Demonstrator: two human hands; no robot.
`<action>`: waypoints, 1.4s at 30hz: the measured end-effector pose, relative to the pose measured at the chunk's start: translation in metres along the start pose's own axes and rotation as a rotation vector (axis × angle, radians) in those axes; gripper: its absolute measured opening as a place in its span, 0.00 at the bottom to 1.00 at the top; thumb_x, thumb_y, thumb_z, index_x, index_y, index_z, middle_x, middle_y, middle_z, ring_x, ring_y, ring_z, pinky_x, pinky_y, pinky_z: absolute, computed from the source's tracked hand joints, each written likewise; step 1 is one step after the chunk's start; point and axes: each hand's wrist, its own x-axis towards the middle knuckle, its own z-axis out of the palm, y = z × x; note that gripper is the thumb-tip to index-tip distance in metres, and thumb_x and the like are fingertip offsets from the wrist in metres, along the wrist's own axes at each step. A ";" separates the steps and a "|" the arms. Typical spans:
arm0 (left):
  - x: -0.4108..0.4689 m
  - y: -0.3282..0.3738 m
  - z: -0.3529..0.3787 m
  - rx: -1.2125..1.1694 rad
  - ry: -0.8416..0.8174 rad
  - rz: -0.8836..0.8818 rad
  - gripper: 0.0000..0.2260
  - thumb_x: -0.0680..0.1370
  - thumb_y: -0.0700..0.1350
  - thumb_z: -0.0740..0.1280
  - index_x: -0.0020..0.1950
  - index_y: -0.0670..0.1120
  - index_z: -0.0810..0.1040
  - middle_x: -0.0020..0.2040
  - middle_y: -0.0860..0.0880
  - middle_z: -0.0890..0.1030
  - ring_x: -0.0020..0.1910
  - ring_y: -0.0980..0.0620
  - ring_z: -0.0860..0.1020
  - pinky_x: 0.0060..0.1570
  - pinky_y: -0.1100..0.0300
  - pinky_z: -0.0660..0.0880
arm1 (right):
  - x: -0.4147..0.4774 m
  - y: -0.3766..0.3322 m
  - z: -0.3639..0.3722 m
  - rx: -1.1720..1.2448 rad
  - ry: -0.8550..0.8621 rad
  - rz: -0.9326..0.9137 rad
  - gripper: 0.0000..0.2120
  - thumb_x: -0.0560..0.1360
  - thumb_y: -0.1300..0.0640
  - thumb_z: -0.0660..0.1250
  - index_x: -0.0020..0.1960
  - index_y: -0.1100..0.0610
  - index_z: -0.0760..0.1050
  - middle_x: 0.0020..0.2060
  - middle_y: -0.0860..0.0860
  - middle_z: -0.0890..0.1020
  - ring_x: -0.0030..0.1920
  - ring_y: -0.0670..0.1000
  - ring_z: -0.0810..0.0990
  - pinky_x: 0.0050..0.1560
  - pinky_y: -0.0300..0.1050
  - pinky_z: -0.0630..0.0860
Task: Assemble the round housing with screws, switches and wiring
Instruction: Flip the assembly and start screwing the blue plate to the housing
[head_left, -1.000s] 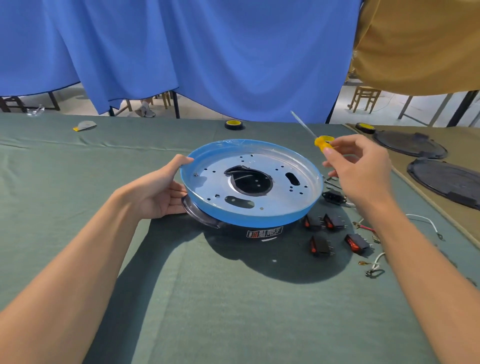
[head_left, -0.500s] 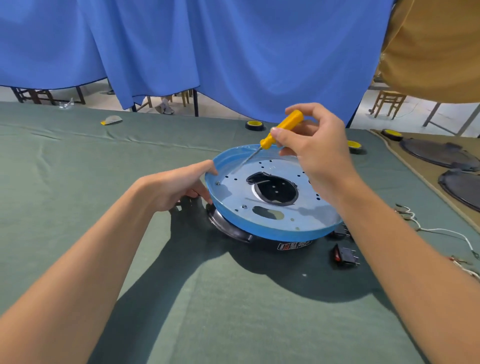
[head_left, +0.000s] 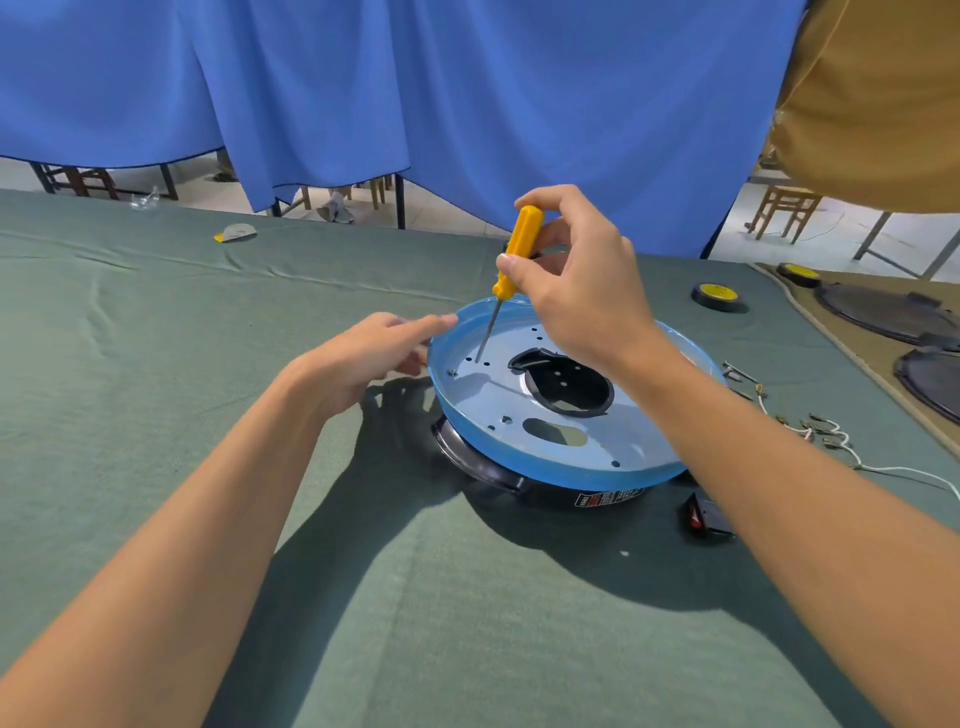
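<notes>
The screwdriver (head_left: 519, 244) has swung from a slant to nearly upright, and its tip now sits among the small holes at the left of the round housing (head_left: 545, 470), which lies right of centre in the frame on the green cloth (head_left: 156, 364). The right hand (head_left: 576, 296) pinches the yellow handle between thumb and curled fingers. The left hand (head_left: 363, 358) steadies the rim, fingers fairly straight and close together. Screw-driving looks about to start; a switch (head_left: 698, 514) waits at lower right.
</notes>
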 end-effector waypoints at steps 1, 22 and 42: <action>0.002 0.001 0.002 -0.089 0.020 0.052 0.18 0.77 0.63 0.63 0.53 0.51 0.82 0.51 0.51 0.85 0.54 0.51 0.80 0.60 0.50 0.70 | 0.001 0.000 0.002 -0.009 -0.012 -0.010 0.13 0.74 0.59 0.71 0.57 0.55 0.72 0.42 0.51 0.82 0.43 0.52 0.83 0.52 0.52 0.78; 0.009 -0.008 0.042 -0.485 0.173 0.235 0.15 0.78 0.44 0.63 0.48 0.32 0.81 0.38 0.43 0.82 0.39 0.47 0.78 0.46 0.51 0.73 | 0.007 -0.002 0.016 0.031 -0.115 -0.079 0.15 0.76 0.61 0.68 0.61 0.56 0.71 0.44 0.55 0.80 0.46 0.57 0.83 0.51 0.54 0.80; 0.012 -0.007 0.044 -0.500 0.276 0.238 0.11 0.77 0.43 0.63 0.37 0.40 0.75 0.29 0.45 0.73 0.28 0.51 0.71 0.32 0.58 0.69 | 0.028 -0.013 0.015 -0.131 -0.385 -0.166 0.13 0.75 0.61 0.68 0.58 0.56 0.72 0.43 0.55 0.80 0.45 0.55 0.82 0.52 0.53 0.79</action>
